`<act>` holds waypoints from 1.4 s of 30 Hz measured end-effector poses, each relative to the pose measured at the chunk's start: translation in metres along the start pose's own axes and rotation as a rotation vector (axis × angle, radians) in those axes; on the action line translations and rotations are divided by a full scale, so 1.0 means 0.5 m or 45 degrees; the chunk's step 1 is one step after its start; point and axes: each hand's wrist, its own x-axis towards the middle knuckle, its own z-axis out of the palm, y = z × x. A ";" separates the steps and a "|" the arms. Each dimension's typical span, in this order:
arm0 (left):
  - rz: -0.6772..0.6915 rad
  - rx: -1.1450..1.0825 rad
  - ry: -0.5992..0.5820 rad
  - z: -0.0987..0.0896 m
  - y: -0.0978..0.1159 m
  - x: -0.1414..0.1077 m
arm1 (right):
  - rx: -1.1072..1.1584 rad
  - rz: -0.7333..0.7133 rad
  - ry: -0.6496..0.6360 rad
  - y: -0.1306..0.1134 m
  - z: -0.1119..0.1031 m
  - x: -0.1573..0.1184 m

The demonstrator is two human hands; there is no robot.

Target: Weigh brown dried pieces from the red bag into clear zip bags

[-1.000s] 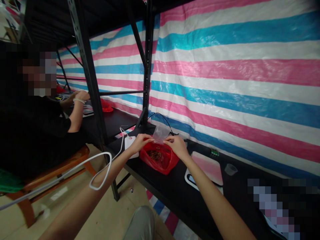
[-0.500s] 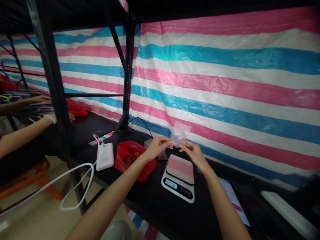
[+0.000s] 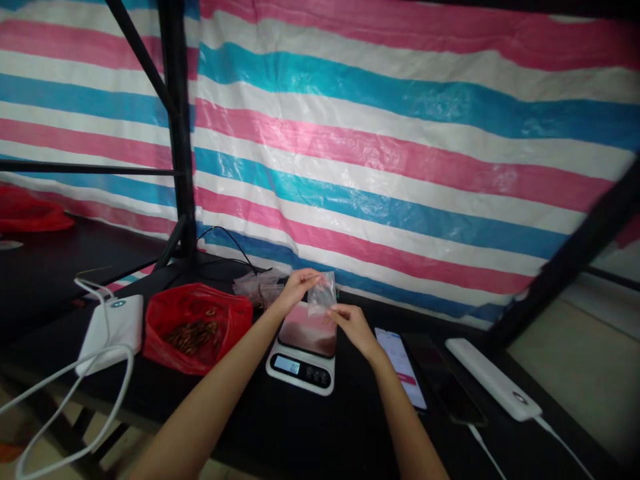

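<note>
A small clear plastic bag (image 3: 323, 293) is pinched between my two hands, above the back of a digital scale (image 3: 303, 357). My left hand (image 3: 299, 288) grips its upper left edge, fingers closed. Lower down on the right, my right hand (image 3: 350, 321) pinches the bag's bottom corner. The scale's display is lit and its flat plate reflects the striped sheet. To the left stands an open red plastic bag (image 3: 165, 320) with many small brownish metallic pieces (image 3: 193, 335) inside. Several filled clear bags (image 3: 257, 287) lie behind it, partly covered by my left arm.
A white power bank (image 3: 115, 327) with a looped white cable lies at the left. On the right are a lit phone (image 3: 400, 367), a dark phone (image 3: 453, 387) and a long white power bank (image 3: 493, 380). A black rack post (image 3: 180, 133) and striped sheet (image 3: 375, 167) stand behind.
My view has swung right and down, so the other person's arms at the left are out of sight. The clear bag is now lower, nearer the scale, still in both hands.
</note>
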 end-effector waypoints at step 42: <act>0.078 0.550 0.152 0.005 -0.055 -0.044 | -0.005 0.021 0.546 0.018 0.006 -0.005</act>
